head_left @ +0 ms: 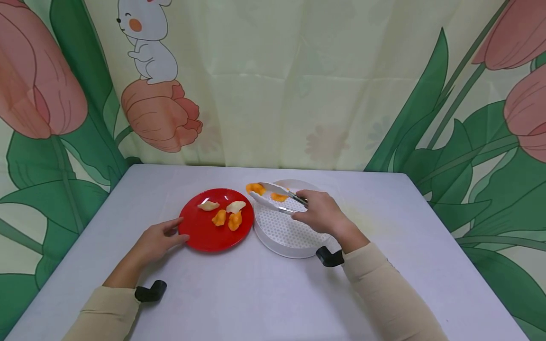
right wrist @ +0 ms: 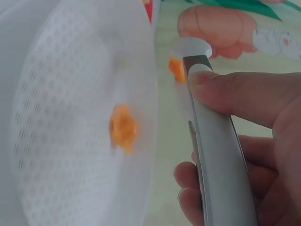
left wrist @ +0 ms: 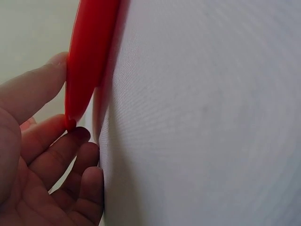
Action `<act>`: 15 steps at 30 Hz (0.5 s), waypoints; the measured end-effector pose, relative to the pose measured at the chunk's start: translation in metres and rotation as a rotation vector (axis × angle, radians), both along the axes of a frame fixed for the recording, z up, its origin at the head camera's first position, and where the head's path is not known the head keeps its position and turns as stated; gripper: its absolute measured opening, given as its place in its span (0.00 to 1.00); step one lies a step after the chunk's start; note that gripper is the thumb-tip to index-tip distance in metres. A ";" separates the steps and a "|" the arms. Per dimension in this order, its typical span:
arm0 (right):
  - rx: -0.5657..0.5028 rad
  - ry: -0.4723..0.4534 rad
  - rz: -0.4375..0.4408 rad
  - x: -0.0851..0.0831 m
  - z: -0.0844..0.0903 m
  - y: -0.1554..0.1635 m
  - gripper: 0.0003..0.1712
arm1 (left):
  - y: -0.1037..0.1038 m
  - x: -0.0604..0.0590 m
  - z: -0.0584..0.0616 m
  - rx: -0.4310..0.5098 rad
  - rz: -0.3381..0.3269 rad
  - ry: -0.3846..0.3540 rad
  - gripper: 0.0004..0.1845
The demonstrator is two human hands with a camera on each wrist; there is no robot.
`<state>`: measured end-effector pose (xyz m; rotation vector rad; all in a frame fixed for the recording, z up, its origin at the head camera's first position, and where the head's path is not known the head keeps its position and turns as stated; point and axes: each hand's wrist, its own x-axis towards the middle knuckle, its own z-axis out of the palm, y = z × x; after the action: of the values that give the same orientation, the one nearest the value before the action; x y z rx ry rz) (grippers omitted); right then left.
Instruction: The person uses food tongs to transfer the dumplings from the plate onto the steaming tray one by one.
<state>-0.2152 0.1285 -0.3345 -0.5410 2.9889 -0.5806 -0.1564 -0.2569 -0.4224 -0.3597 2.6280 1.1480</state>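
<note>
Dumpling (head_left: 256,188), orange, hangs pinched in tongs (head_left: 277,198) over the steamer (head_left: 290,246) rim beside the plate (head_left: 204,237). Right hand (head_left: 320,213) squeezes the tongs; left hand (head_left: 158,239), fingers straight, steadies the plate's edge.

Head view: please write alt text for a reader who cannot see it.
A right hand holds tongs gripping an orange dumpling over a white steamer tray. The left hand touches the rim of a red plate with four dumplings, on a white table.
</note>
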 end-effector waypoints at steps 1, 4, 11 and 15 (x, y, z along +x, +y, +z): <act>-0.006 -0.016 -0.018 0.000 -0.001 0.004 0.34 | 0.000 0.000 0.000 0.000 0.002 -0.001 0.49; -0.015 -0.052 -0.068 -0.001 -0.004 0.016 0.35 | 0.000 0.000 0.000 0.001 0.005 -0.005 0.49; -0.031 -0.098 -0.128 -0.001 -0.011 0.036 0.36 | 0.000 -0.001 0.001 -0.003 0.002 -0.007 0.49; -0.021 -0.088 -0.140 -0.002 -0.013 0.045 0.36 | 0.000 0.000 0.001 0.002 -0.002 -0.008 0.49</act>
<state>-0.2169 0.1740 -0.3472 -0.2998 2.9562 -0.6292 -0.1566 -0.2566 -0.4215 -0.3611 2.6197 1.1462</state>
